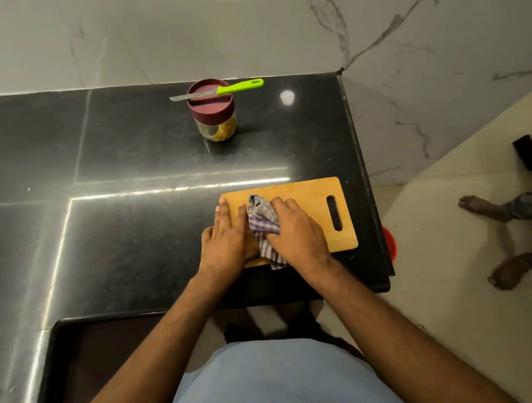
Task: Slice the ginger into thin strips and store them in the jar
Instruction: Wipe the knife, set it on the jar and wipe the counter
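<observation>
A wooden cutting board (311, 200) lies near the counter's right edge. My left hand (225, 239) lies flat with straight fingers on the board's left end. My right hand (297, 230) presses a purple checked cloth (263, 219) onto the board, its fingers curled over the cloth. Further back stands a glass jar (217, 128) with a maroon lid (210, 98) on it and yellowish ginger strips inside. A green-handled knife (230, 90) lies across the lid.
The black stone counter (122, 163) ends at its right edge just past the board. A marble wall rises behind. Another person's feet (486, 209) stand on the floor at the right. A red object (390, 241) shows below the counter edge.
</observation>
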